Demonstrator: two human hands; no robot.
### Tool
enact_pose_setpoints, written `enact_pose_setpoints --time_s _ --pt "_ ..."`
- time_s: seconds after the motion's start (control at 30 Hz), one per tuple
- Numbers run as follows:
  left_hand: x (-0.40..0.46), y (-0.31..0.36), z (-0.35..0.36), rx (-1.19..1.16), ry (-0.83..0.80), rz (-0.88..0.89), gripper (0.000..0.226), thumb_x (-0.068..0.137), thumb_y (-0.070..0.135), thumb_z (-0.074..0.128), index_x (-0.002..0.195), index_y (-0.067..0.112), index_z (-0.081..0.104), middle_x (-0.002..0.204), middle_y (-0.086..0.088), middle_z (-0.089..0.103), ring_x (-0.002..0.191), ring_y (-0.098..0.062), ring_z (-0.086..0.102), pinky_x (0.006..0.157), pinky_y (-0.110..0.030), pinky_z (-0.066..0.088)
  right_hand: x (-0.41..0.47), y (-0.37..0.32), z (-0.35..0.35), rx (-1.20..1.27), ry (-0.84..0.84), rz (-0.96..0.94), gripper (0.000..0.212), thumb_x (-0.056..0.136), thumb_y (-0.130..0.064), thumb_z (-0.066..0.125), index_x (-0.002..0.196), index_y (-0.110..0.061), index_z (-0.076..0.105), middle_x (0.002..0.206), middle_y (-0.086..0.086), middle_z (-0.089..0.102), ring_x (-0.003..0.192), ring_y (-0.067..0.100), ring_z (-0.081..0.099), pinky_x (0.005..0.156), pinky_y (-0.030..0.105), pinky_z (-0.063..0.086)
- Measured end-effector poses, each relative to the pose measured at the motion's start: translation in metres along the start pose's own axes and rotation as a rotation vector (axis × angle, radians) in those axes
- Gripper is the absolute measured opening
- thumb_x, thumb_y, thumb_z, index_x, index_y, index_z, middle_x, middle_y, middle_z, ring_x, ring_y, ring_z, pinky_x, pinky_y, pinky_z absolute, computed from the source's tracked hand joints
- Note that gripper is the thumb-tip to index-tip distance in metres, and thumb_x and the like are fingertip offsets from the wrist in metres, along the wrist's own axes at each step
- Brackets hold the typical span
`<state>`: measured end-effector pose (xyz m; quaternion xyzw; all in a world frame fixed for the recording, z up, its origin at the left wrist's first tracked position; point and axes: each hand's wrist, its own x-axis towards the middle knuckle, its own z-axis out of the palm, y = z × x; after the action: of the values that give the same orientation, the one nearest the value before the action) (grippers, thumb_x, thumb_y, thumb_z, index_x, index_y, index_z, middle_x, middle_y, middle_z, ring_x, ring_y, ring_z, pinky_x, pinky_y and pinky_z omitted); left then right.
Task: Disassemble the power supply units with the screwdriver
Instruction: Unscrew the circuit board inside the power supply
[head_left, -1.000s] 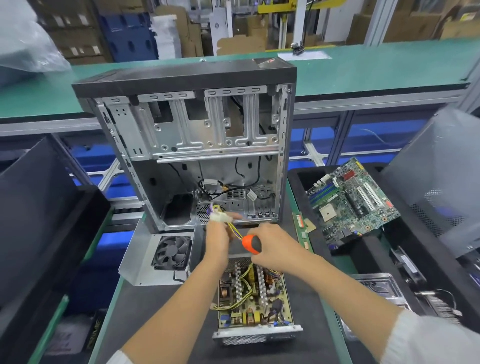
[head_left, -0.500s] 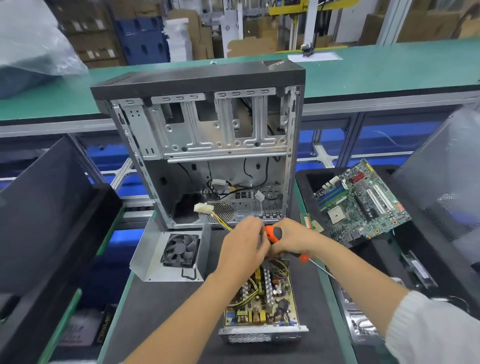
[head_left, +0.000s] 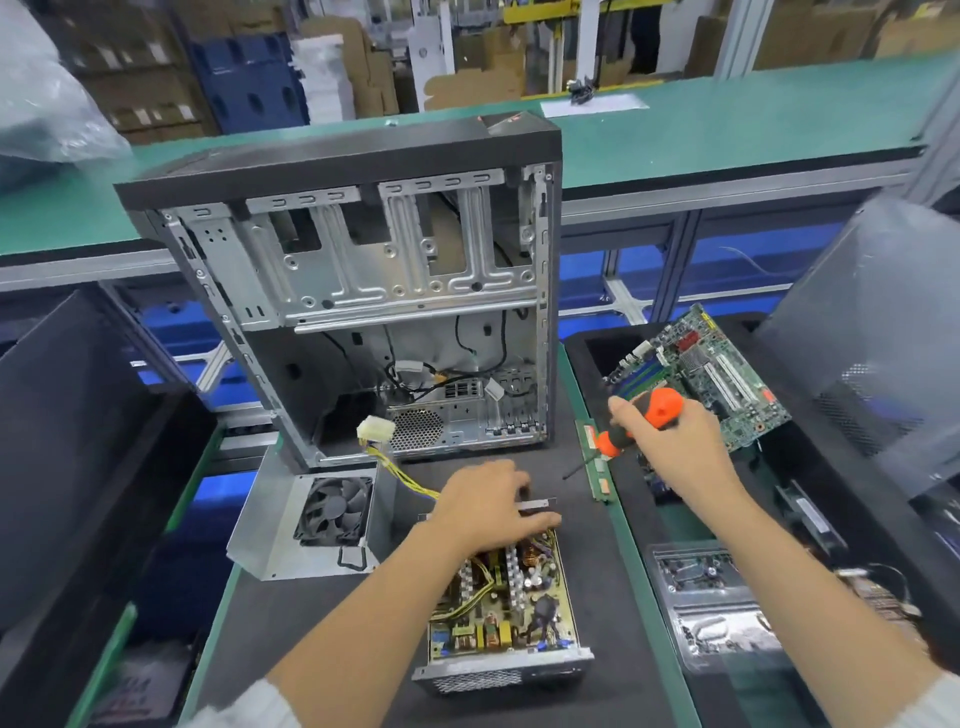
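Far left of frame: dark bins (head_left: 78, 467) at the table's edge, contents not legible. Left of centre, low: a detached metal cover with its black fan (head_left: 335, 512), lying on the dark mat of the table (head_left: 291, 639), just beside the open unit. From it, yellow wires up to a white connector (head_left: 375, 430), loose in the air in front of the gutted computer case (head_left: 374, 291), upright at the frame's centre. Lower centre: the power supply unit (head_left: 501, 618), lid off, circuit board exposed, long axis from the frame's bottom edge up toward the case, grille end nearest the camera. Left hand (head_left: 491, 512) on the unit's far end, fingers spread and fairly flat, pressed on or over the rim there; whether pinching anything, cannot tell. Further right, at mid height: right hand (head_left: 675, 441) clear of the unit, closed around the orange-and-black handle of the screwdriver (head_left: 631, 423), dark shaft pointed down-left, tip in the air over the mat beside a green memory stick (head_left: 597, 467). Right again: a motherboard (head_left: 711, 379) in a black tray, bagged parts (head_left: 717, 608) below it. Key relation for the coming move: unit down and left of the screwdriver tip, already under the left hand, so likely a swing of the tip back down-left to whatever board screws remain, none clearly visible from here.
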<state>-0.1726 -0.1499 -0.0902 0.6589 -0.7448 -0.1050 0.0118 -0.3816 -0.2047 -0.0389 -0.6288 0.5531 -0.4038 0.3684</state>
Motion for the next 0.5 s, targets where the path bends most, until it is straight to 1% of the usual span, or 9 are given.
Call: enact_pose_setpoints --time_s 0.03,0.07,0.13,0.2,0.23,0.27,0.33,0.4,0.5 --pt "0.001 -0.003 0.005 -0.007 -0.038 -0.033 0.053 0.084 0.071 0.047 0.099 0.024 0.066 0.098 0.003 0.056 0.095 -0.020 0.057 0.071 -0.033 0.038 -0.005 -0.002 -0.002 -0.019 -0.007 -0.020 0.050 0.085 -0.041 0.066 0.069 0.006 0.061 0.054 -0.008 0.065 0.052 0.002 0.054 0.058 0.015 0.043" --pt "0.003 -0.006 0.007 -0.053 -0.070 -0.056 0.050 0.085 0.068 0.049 0.102 0.025 0.068 0.099 0.004 0.055 0.099 -0.019 0.056 0.072 -0.031 0.038 -0.009 -0.002 -0.004 -0.035 -0.015 -0.030 0.053 0.084 -0.041 0.066 0.064 0.008 0.058 0.051 -0.005 0.065 0.051 0.004 0.056 0.061 0.021 0.047" --pt "0.008 -0.009 0.007 -0.142 -0.159 -0.049 0.042 0.086 0.060 0.055 0.110 0.028 0.067 0.105 0.007 0.054 0.108 -0.018 0.054 0.076 -0.031 0.040 -0.016 -0.003 -0.009 -0.065 -0.023 -0.035 0.053 0.082 -0.041 0.066 0.060 0.006 0.055 0.049 0.001 0.064 0.053 0.013 0.061 0.067 0.034 0.053" --pt "0.011 -0.009 0.004 -0.194 -0.227 -0.032 0.035 0.086 0.052 0.059 0.113 0.030 0.066 0.105 0.010 0.052 0.111 -0.017 0.052 0.082 -0.032 0.042 -0.022 -0.002 -0.013 -0.008 -0.039 -0.026 0.052 0.081 -0.038 0.067 0.062 0.008 0.054 0.049 0.007 0.064 0.049 0.021 0.059 0.066 0.038 0.055" --pt "0.012 -0.009 0.003 -0.218 -0.230 -0.030 0.030 0.085 0.048 0.060 0.110 0.031 0.066 0.101 0.012 0.051 0.109 -0.017 0.052 0.080 -0.032 0.042 -0.024 -0.001 -0.015 0.027 -0.043 -0.021 0.052 0.081 -0.036 0.068 0.062 0.011 0.054 0.050 0.010 0.063 0.048 0.025 0.057 0.063 0.038 0.055" --pt "0.012 -0.010 0.003 -0.243 -0.222 -0.034 0.025 0.084 0.044 0.062 0.105 0.033 0.067 0.098 0.013 0.052 0.105 -0.016 0.053 0.078 -0.031 0.041 -0.028 -0.001 -0.016 0.056 -0.044 -0.020 0.051 0.081 -0.033 0.068 0.062 0.012 0.053 0.049 0.011 0.063 0.045 0.025 0.056 0.058 0.034 0.053" --pt "0.011 -0.010 0.003 -0.294 -0.210 -0.047 0.015 0.079 0.039 0.062 0.094 0.036 0.067 0.094 0.014 0.055 0.097 -0.015 0.055 0.074 -0.031 0.040 -0.034 0.001 -0.017 0.105 -0.042 -0.019 0.044 0.083 -0.025 0.068 0.060 0.012 0.056 0.046 0.008 0.061 0.039 0.015 0.054 0.052 0.022 0.048" --pt "0.010 -0.009 0.002 -0.313 -0.203 -0.058 0.009 0.075 0.040 0.060 0.083 0.039 0.063 0.091 0.016 0.058 0.091 -0.013 0.055 0.071 -0.031 0.040 -0.039 0.005 -0.015 0.153 -0.064 -0.025 0.037 0.085 -0.018 0.068 0.061 0.009 0.060 0.045 0.003 0.060 0.039 0.012 0.053 0.050 0.014 0.044" --pt "0.007 -0.008 0.002 -0.292 -0.175 -0.079 0.011 0.072 0.045 0.056 0.079 0.038 0.062 0.083 0.019 0.055 0.087 -0.012 0.054 0.069 -0.029 0.038 -0.044 0.013 -0.009 0.195 -0.100 -0.041 0.035 0.085 -0.014 0.068 0.062 0.012 0.058 0.053 0.005 0.064 0.044 0.012 0.056 0.052 0.016 0.045"
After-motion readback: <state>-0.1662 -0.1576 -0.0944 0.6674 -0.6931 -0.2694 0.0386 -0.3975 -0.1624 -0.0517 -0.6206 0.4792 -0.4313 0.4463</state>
